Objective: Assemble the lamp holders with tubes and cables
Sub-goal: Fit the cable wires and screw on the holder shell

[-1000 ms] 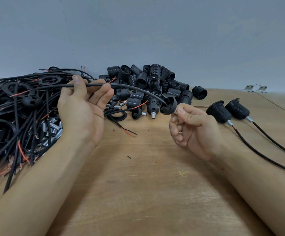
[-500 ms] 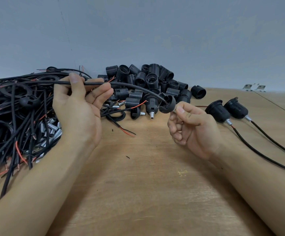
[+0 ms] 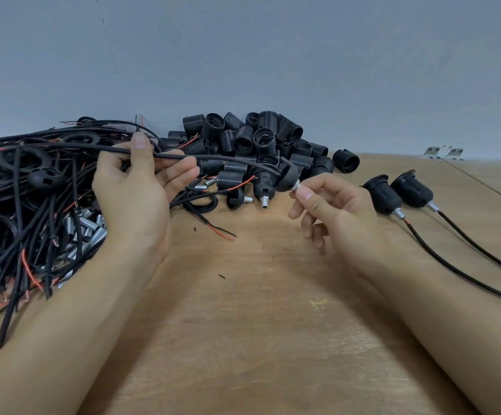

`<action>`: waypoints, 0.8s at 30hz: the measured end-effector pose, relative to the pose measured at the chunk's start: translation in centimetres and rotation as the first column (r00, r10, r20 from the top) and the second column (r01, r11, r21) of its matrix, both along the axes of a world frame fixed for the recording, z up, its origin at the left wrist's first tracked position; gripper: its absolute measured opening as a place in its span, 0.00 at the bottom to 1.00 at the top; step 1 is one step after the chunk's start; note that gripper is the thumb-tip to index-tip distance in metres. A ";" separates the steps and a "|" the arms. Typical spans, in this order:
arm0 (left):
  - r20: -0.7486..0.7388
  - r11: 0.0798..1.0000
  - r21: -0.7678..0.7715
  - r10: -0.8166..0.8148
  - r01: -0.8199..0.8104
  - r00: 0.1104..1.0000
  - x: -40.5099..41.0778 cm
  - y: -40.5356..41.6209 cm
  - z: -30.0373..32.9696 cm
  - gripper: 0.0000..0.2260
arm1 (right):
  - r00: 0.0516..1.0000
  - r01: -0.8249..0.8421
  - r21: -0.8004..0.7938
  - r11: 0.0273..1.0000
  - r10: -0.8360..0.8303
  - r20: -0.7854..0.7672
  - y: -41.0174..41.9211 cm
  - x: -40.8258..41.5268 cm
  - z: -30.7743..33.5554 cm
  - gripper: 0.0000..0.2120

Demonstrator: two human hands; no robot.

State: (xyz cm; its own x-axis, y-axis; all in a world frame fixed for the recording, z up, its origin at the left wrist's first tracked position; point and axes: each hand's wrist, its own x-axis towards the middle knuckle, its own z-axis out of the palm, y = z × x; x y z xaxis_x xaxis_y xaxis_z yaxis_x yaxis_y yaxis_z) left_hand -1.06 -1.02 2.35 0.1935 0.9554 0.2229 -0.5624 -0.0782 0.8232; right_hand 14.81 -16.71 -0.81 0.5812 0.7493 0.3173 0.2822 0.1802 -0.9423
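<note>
The cable [image 3: 183, 157], pinched in the left hand [image 3: 135, 190], feeds best kept straight while the right hand [image 3: 333, 214] grip steadies the holder cap [image 3: 286, 178] by its metal tube [image 3: 296, 187].

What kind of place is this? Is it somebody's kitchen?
Probably not a kitchen; more likely a small workshop bench for hand assembly. A wooden table against a plain wall holds a heap of black lamp holders, a tangle of cables, metal tubes, and two finished holders.
</note>
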 end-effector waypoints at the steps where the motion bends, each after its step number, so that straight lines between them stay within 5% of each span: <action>1: -0.013 1.000 -0.006 0.016 -0.016 1.000 0.0 0.1 -0.1 0.07 | 0.995 0.014 0.000 1.000 -0.014 0.095 -0.1 -0.1 0.0 0.05; 4: -0.026 0.999 -0.033 0.024 -0.024 0.999 -0.1 0.4 -0.2 0.08 | 0.973 0.012 -0.008 1.000 -0.010 0.232 -0.2 -0.5 -0.1 0.03; 9: -0.063 0.995 -0.082 0.053 -0.058 0.997 -0.1 0.7 -0.5 0.08 | 0.987 0.034 -0.027 0.999 -0.029 0.160 -0.2 -0.5 0.1 0.05; 16: -0.170 0.996 0.006 0.092 -0.092 0.981 0.0 0.5 -0.7 0.13 | 0.967 -0.020 -0.031 0.999 0.028 0.254 -0.1 -0.8 0.1 0.06; 20: -0.257 0.986 -0.121 -0.143 0.115 0.956 0.2 0.2 -0.9 0.12 | 0.934 0.014 -0.093 0.996 0.020 0.356 -0.2 -0.3 -0.1 0.04; 24: -0.384 0.881 -0.202 -0.474 0.428 0.793 0.6 -1.5 -1.3 0.15 | 0.712 0.149 -0.164 0.975 0.009 0.702 -0.4 -0.1 -0.1 0.08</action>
